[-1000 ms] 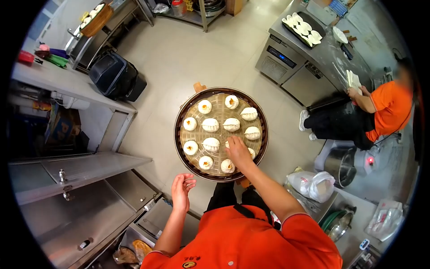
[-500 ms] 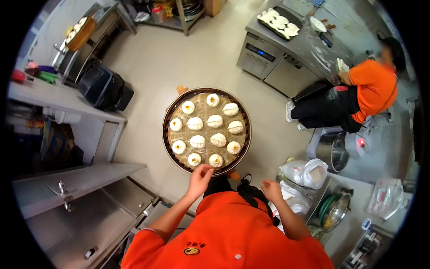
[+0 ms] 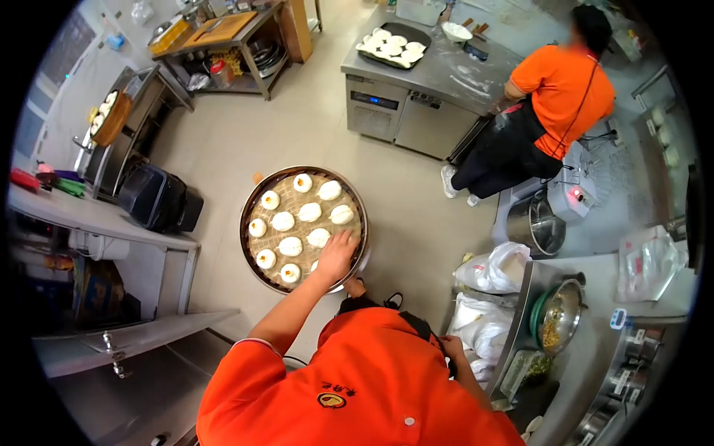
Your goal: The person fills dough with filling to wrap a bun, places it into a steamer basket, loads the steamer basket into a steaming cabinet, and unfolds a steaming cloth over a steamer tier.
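Note:
Several white pleated buns sit on a round bamboo steamer tray [image 3: 325, 172], among them a bun [image 3: 309, 212] near its middle and an orange-topped bun [image 3: 271, 200] at its left side. My left hand [image 3: 338, 256] reaches over the tray's lower right part and covers some of it; the fingertips rest near a bun [image 3: 319, 238], and what lies under the palm is hidden. Low at my right side, by the dark strap on my orange shirt, is my right hand [image 3: 451, 346]; its fingers are too small and partly hidden to read.
A person in orange [image 3: 559, 89] stands at the steel counter [image 3: 454, 78], which holds a black tray of dough pieces [image 3: 392, 47]. Plastic bags [image 3: 494, 269], a mixer bowl [image 3: 537, 223] and a metal colander [image 3: 559, 316] are at the right. A black bin [image 3: 152, 197] stands left.
The view has shifted and turned, so the tray appears further left. My left hand has moved over the tray's right part. My right hand has left the tray and dropped to my side.

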`<state>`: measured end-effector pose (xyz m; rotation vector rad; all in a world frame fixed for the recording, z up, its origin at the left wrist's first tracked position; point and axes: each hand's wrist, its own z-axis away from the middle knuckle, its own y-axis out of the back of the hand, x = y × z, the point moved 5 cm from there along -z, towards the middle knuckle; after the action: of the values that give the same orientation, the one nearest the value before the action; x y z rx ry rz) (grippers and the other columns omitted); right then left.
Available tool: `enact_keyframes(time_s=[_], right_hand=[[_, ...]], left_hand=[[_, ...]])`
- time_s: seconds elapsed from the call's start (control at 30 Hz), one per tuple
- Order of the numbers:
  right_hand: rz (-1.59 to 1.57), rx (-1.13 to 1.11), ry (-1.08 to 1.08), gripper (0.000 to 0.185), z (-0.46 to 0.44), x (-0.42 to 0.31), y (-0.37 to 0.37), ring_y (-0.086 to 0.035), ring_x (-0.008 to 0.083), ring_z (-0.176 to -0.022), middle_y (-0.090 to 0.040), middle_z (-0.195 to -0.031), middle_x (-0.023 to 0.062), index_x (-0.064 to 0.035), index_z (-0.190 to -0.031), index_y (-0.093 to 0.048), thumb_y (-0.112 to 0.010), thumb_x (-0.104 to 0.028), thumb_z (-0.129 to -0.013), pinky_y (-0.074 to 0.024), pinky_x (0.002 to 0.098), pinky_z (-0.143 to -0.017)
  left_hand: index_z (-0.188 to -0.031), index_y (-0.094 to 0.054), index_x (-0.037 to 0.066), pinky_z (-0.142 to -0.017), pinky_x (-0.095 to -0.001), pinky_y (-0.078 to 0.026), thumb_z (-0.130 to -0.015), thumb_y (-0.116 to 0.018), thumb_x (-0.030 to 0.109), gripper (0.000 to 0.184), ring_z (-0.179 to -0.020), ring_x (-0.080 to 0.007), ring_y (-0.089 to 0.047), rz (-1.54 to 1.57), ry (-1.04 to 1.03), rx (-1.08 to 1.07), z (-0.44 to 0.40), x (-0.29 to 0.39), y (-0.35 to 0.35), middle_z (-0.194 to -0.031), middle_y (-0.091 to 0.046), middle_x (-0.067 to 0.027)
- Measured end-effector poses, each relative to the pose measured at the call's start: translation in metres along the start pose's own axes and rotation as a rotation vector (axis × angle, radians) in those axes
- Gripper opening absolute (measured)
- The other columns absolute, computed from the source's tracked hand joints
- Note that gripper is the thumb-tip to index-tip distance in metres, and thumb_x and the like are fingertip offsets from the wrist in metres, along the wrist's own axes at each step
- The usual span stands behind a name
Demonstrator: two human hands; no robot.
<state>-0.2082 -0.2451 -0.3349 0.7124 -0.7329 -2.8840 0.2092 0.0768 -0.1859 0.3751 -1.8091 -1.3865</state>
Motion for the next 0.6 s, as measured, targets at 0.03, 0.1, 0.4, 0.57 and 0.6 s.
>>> enact_keyframes(time_s=[0.03,0.1,0.4,0.57,0.6], right_hand=[[0.054,0.062,0.096,0.027,0.005,-0.002,0.006,-0.069,0.019,-0.07,-0.074,-0.08,0.0118,0.0038,-0.098,-0.075,-0.069,-0.019,-0.085,-0.0537,0.0316,-0.066],[-0.07,0.052,0.061,0.025,0.011,0.01,0.01,-0.068,0.018,-0.068,-0.074,-0.079,0.0106,0.0039,-0.096,-0.075,-0.068,-0.018,-0.086,-0.053,0.031,-0.064],[0.013,0.138,-0.003,0.033,0.006,0.086,0.011,-0.069,0.019,-0.064,-0.074,-0.079,0.0132,-0.0005,-0.101,-0.076,-0.071,-0.028,-0.084,-0.0548,0.0326,-0.062],[-0.034,0.175,-0.025,0.038,0.022,0.077,0.012,-0.073,0.026,-0.083,-0.075,-0.087,0.0147,-0.0052,-0.097,-0.078,-0.069,-0.037,-0.079,-0.0551,0.0349,-0.076],[0.026,0.224,0.003,0.039,0.019,0.08,0.013,-0.073,0.0312,-0.092,-0.075,-0.09,0.0155,-0.0078,-0.094,-0.078,-0.068,-0.042,-0.078,-0.0545,0.0368,-0.08]], left_hand=[[-0.123,-0.06,0.008,-0.109,-0.0473,-0.037,-0.08,-0.061,0.01,0.043,-0.133,-0.0356,-0.045,-0.073,-0.037,-0.034,-0.004,0.001,-0.009,-0.137,-0.053,-0.0185],[-0.123,-0.06,0.009,-0.109,-0.0471,-0.038,-0.08,-0.061,0.01,0.043,-0.133,-0.0352,-0.046,-0.128,-0.052,-0.146,-0.008,-0.004,-0.026,-0.137,-0.053,-0.0177],[-0.112,-0.066,0.01,-0.096,-0.0466,-0.052,-0.073,-0.067,0.007,0.039,-0.118,-0.0376,-0.056,-0.099,-0.07,-0.286,-0.016,-0.022,-0.058,-0.124,-0.058,-0.0179],[-0.112,-0.066,0.006,-0.097,-0.0458,-0.052,-0.074,-0.065,0.005,0.038,-0.115,-0.0404,-0.057,-0.202,0.031,-0.318,-0.017,-0.008,-0.046,-0.121,-0.061,-0.0188],[-0.112,-0.066,0.005,-0.097,-0.0458,-0.051,-0.074,-0.064,0.005,0.037,-0.115,-0.041,-0.057,-0.2,0.065,-0.331,-0.014,-0.006,-0.046,-0.122,-0.061,-0.0192]])
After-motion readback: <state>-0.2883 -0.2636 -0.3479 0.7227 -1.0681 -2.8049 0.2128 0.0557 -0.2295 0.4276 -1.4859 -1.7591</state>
